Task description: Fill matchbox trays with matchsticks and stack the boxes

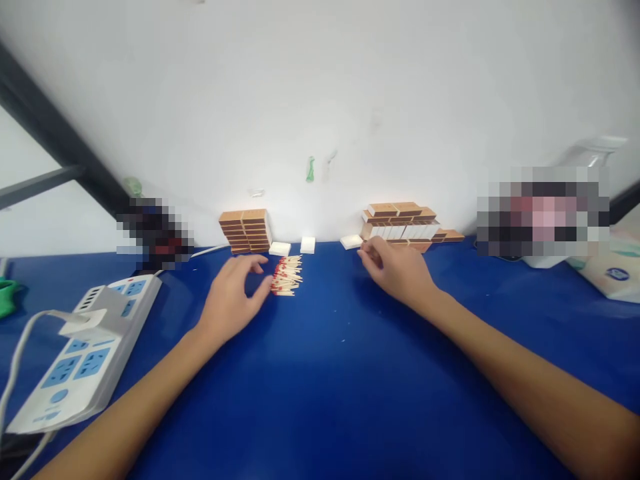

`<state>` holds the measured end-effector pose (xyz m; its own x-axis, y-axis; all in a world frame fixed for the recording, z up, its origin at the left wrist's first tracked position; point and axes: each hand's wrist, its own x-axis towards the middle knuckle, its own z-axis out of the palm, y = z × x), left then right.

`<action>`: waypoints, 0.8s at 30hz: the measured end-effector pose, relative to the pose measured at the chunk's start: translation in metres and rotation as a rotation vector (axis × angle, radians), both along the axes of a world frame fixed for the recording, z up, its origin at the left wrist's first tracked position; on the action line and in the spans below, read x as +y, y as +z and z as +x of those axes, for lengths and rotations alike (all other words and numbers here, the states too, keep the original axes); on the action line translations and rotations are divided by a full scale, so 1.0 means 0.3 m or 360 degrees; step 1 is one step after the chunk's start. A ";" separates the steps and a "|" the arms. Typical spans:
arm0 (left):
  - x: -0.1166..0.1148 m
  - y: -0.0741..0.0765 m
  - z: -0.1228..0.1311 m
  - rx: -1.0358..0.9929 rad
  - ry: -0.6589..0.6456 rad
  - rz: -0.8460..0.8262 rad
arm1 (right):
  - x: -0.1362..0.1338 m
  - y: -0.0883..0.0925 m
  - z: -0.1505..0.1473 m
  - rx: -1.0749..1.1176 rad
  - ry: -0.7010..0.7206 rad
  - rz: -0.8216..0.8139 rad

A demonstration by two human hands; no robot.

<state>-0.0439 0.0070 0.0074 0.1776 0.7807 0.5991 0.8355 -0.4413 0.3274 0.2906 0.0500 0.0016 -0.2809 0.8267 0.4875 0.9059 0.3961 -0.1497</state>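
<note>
My left hand is open, with thumb and fingers apart and the thumb tip at the left edge of a pile of red-tipped matches. Nothing shows in its grasp. My right hand is curled, its fingertips pinched at the right end of a small white matchbox tray that lies by the wall. Behind that hand rises a stack of brown and white matchboxes. A neat matchbox stack stands behind my left hand. Two more white trays, one left and one central, lie behind the matches.
A white power strip with a plugged-in cable lies at the left of the blue table. A green object is at the far left edge. A white packet sits at the right. The white wall bounds the back.
</note>
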 end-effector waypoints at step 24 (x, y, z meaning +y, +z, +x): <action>0.191 0.062 0.350 0.0465 -0.0165 -0.0179 | 0.030 -0.085 0.042 -0.0070 -0.0032 0.0298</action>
<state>0.0611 0.0644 0.0260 0.4112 0.8079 0.4222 0.8538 -0.5036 0.1322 0.3031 0.0591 -0.0238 -0.2898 0.7282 0.6211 0.9179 0.3953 -0.0353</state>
